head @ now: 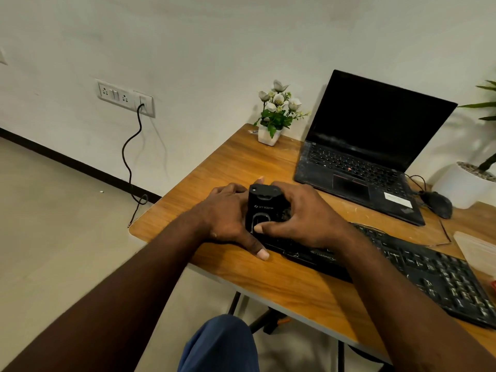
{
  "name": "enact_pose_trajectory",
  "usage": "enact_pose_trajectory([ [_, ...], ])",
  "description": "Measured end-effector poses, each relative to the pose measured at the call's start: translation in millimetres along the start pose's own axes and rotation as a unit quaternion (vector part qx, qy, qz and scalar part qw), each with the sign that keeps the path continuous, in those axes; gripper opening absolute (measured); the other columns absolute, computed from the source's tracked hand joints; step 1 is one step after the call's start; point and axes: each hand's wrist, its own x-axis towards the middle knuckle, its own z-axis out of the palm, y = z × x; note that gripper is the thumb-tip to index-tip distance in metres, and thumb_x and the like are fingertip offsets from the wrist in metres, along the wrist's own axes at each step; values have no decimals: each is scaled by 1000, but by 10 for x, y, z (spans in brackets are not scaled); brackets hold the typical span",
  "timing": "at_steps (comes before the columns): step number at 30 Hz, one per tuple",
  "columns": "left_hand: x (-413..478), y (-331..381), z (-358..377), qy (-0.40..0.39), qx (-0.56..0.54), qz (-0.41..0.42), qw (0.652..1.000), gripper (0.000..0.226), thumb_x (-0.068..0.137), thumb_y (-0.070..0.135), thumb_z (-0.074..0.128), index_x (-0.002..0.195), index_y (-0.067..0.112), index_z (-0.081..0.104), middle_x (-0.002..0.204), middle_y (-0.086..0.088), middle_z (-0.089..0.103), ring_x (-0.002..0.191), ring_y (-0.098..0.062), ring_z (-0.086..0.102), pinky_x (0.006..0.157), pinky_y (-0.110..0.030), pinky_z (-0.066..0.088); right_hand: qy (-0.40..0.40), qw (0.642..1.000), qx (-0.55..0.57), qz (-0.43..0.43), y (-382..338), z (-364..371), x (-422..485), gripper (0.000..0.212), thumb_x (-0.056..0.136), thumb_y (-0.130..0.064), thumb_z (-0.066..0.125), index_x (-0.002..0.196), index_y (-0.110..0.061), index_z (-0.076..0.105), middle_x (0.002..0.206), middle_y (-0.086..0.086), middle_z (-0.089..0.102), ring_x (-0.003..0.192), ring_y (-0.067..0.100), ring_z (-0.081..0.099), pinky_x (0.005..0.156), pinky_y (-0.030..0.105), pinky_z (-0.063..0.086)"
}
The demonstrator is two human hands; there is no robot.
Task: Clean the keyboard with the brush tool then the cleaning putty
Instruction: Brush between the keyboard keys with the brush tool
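Observation:
A black box-shaped brush tool with grey lettering stands upright at the left end of the black keyboard. My left hand wraps its left side, thumb stretched out flat on the wooden table. From the right, my right hand grips the tool, its thumb pressing on the front face. The keyboard runs diagonally toward the lower right, its left end hidden under my hands. No putty is recognisable.
An open black laptop sits behind the keyboard, a black mouse to its right. A small white flower pot stands at the table's far corner. A clear plastic bag lies at the right edge, near a large white planter.

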Motion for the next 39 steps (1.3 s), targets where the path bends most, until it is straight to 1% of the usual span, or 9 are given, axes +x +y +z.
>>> enact_pose_trajectory([
  [4, -9, 56, -29, 3, 2, -5, 1000, 139, 43, 95, 72, 157, 45, 11, 159, -1, 38, 148, -20, 22, 121, -48, 22, 33, 999, -2, 43, 148, -83, 111, 54, 76, -26, 90, 123, -26, 64, 109, -8, 74, 99, 6, 71, 87, 36, 62],
  [9, -5, 60, -30, -10, 0, -35, 999, 157, 43, 94, 74, 158, 45, -21, 166, -9, 23, 151, -27, 18, 123, -49, 19, 169, 966, -176, 85, 266, -123, 364, 57, 77, -36, 88, 125, -24, 61, 114, -2, 73, 99, 14, 68, 85, 35, 59],
  [16, -3, 38, -21, 2, 7, 7, 1000, 118, 47, 95, 71, 147, 46, 34, 152, 13, 45, 145, -15, 22, 119, -44, 21, 41, 998, -18, 42, 31, 25, 71, 51, 74, -29, 91, 118, -27, 64, 102, -10, 73, 91, 3, 71, 78, 27, 61],
  [18, -7, 39, -23, -4, 6, 8, 1000, 115, 46, 95, 71, 146, 47, 38, 152, 15, 45, 144, -14, 22, 118, -43, 21, -3, 999, 5, 32, -11, -7, 35, 50, 76, -24, 90, 118, -28, 65, 103, -11, 73, 93, 2, 71, 78, 23, 59],
  [25, -25, 102, -58, -4, 10, -19, 1000, 153, 48, 89, 78, 160, 41, -15, 165, -7, 27, 150, -24, 19, 122, -46, 19, 140, 978, -128, 86, 243, -116, 375, 59, 77, -32, 89, 128, -23, 61, 112, -6, 72, 101, 10, 68, 84, 28, 58],
  [29, -26, 99, -57, 3, 8, -7, 1000, 143, 48, 89, 77, 159, 42, -1, 162, -1, 34, 148, -19, 21, 121, -46, 21, 130, 979, -145, 61, 218, -41, 314, 52, 75, -38, 88, 119, -25, 63, 104, -8, 72, 93, 10, 68, 80, 37, 61],
  [33, -25, 61, -46, 1, 4, 5, 1000, 133, 48, 93, 73, 155, 42, 14, 159, 5, 39, 147, -16, 22, 120, -49, 21, 36, 999, -21, 23, 83, -20, -15, 45, 75, -27, 91, 114, -24, 66, 99, -10, 73, 91, 5, 71, 77, 29, 61],
  [36, -6, 48, -16, -4, 7, -3, 1000, 146, 44, 99, 67, 162, 42, 2, 163, -1, 34, 149, -19, 20, 121, -51, 20, -1, 997, 56, 46, 94, -145, -156, 50, 76, -20, 91, 120, -23, 66, 105, -6, 74, 98, 9, 72, 81, 29, 61],
  [39, -24, 71, -15, -10, 9, -16, 1000, 152, 46, 97, 68, 161, 42, -13, 166, -5, 24, 151, -22, 16, 122, -49, 19, 60, 993, 26, 101, 246, -243, -102, 56, 76, -26, 90, 125, -26, 62, 109, -9, 74, 97, 4, 71, 82, 25, 60],
])
